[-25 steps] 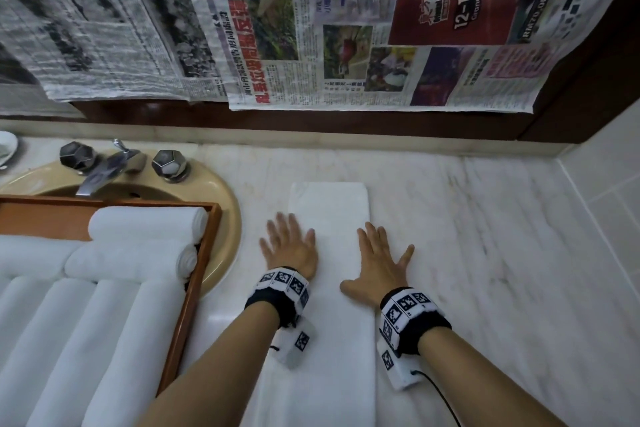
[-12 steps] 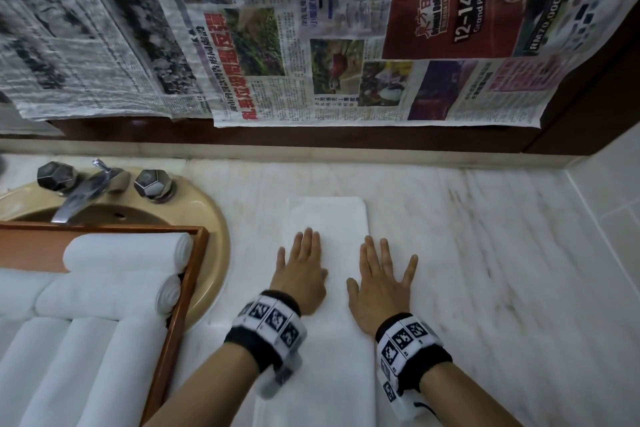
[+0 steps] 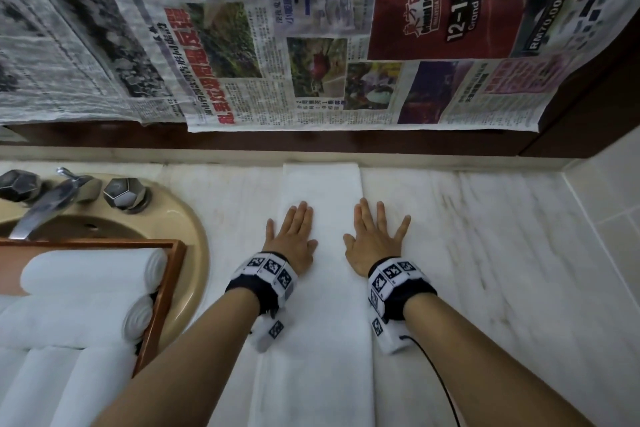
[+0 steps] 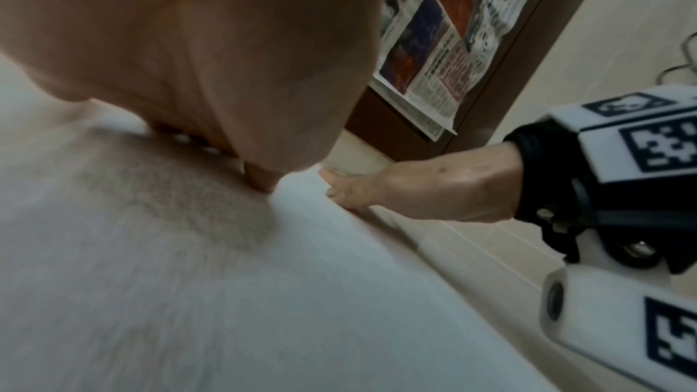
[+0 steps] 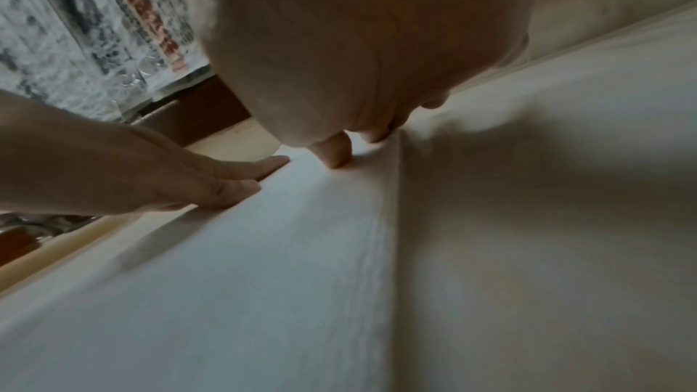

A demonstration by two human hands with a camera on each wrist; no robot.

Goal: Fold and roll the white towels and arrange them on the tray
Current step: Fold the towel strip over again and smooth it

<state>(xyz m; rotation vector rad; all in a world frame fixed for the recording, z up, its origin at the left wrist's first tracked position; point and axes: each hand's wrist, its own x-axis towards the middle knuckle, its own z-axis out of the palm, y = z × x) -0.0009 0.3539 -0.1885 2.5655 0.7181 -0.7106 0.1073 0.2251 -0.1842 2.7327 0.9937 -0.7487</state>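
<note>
A white towel (image 3: 322,288), folded into a long narrow strip, lies flat on the marble counter (image 3: 485,236), running from the back wall toward me. My left hand (image 3: 291,236) lies flat with straight fingers on the strip's left edge. My right hand (image 3: 375,236) lies flat, fingers spread, across its right edge, partly on the counter. In the left wrist view my palm (image 4: 188,40) presses the towel (image 4: 188,294), and the right hand (image 4: 415,190) is beside it. The right wrist view shows the towel (image 5: 264,279) and the left hand (image 5: 169,178). A wooden tray (image 3: 166,295) at left holds several rolled white towels (image 3: 90,270).
The tray sits over a beige sink (image 3: 194,253) with a chrome tap (image 3: 45,204) and two faceted knobs. Newspaper sheets (image 3: 277,45) hang on the dark wooden wall behind. A tiled side wall (image 3: 609,201) bounds the counter at right.
Both flat hands have slid along the towel strip away from me toward the wall, and have moved slightly apart to its edges. The head view has shifted with them.
</note>
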